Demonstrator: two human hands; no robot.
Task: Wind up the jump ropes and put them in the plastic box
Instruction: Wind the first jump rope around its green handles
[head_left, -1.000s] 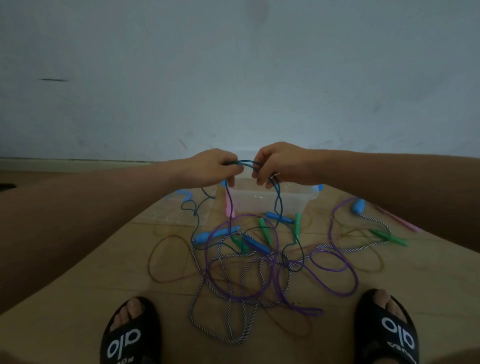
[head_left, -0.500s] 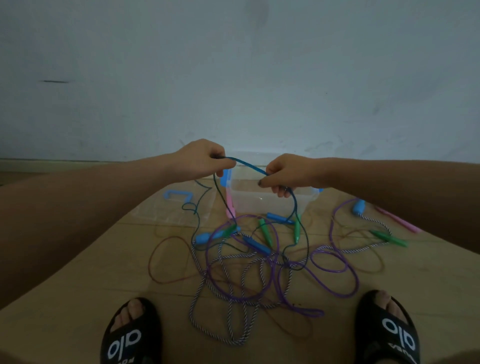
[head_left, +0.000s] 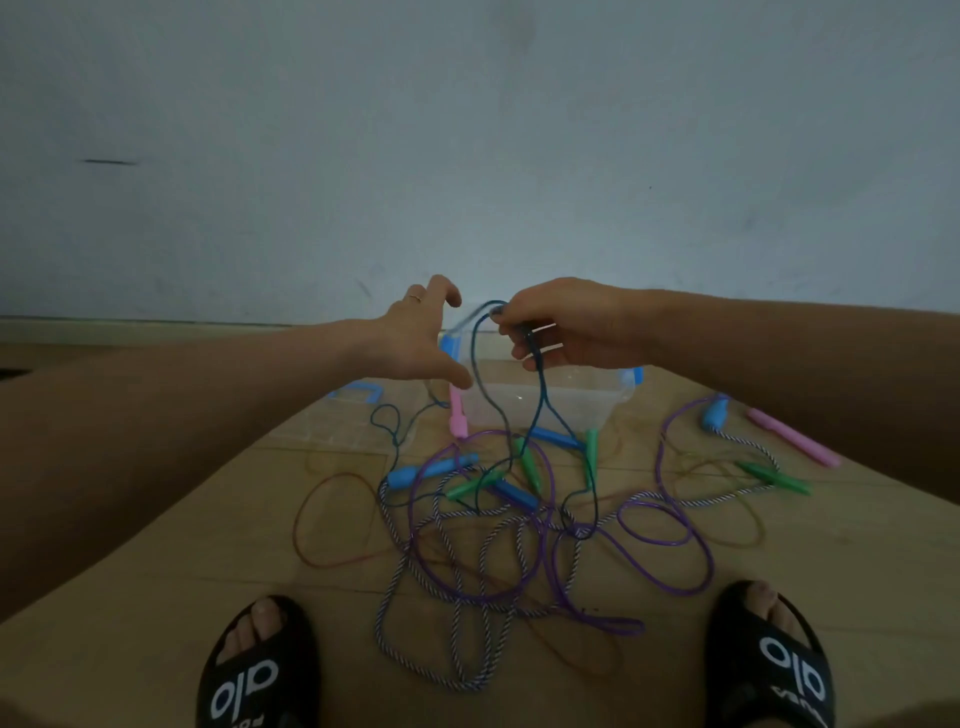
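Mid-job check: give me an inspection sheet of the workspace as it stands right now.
Surface: wooden floor.
Job's things: dark blue rope hanging from the right hand; clear plastic box open behind the tangled ropes.
Clutter: box lid lying left of the box.
Grippers: left hand open, fingers spread; right hand gripping the rope.
Cables: nothing seen.
Surroundings: bare wall; black slides on both feet.

Dim, bluish, soft picture (edges bowed outward).
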